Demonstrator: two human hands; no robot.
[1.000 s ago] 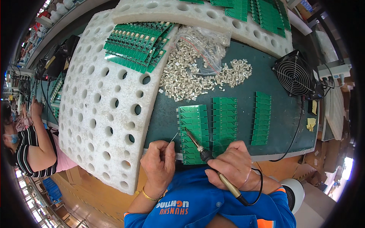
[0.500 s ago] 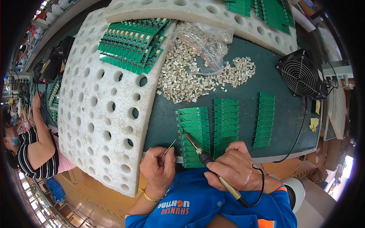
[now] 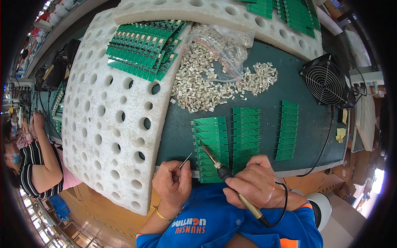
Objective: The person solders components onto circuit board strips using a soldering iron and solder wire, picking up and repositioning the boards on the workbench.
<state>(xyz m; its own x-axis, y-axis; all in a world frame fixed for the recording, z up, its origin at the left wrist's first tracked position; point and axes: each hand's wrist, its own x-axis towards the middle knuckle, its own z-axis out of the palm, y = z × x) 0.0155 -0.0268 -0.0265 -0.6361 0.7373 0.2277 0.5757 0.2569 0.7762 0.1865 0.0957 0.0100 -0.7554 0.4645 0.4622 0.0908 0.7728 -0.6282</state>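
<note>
My right hand (image 3: 254, 184) is closed round a soldering iron (image 3: 223, 170). The iron's tip reaches over the left green circuit board (image 3: 216, 134), close to its left edge, where a row of pins sticks out. Whether the tip touches the board I cannot tell. Between thumb and fingers of my left hand (image 3: 171, 182) is a short piece of thin solder wire (image 3: 185, 160). The wire points up and right, its end just left of the same board. A second green board (image 3: 247, 134) lies to the right, partly behind my right hand, and a third board (image 3: 288, 130) lies farther right.
Small white connectors (image 3: 196, 84) are heaped behind the boards, under and around a clear plastic bag (image 3: 228, 51). A white foam slab (image 3: 107, 136) with holes carries stacked populated boards (image 3: 142, 47). A black fan (image 3: 326, 82) stands at right. A co-worker (image 3: 41, 165) sits at far left.
The soldering iron's tip has shifted very slightly right along the board. My left hand and the wire are nearly still. The co-worker's arm at far left has moved a little.
</note>
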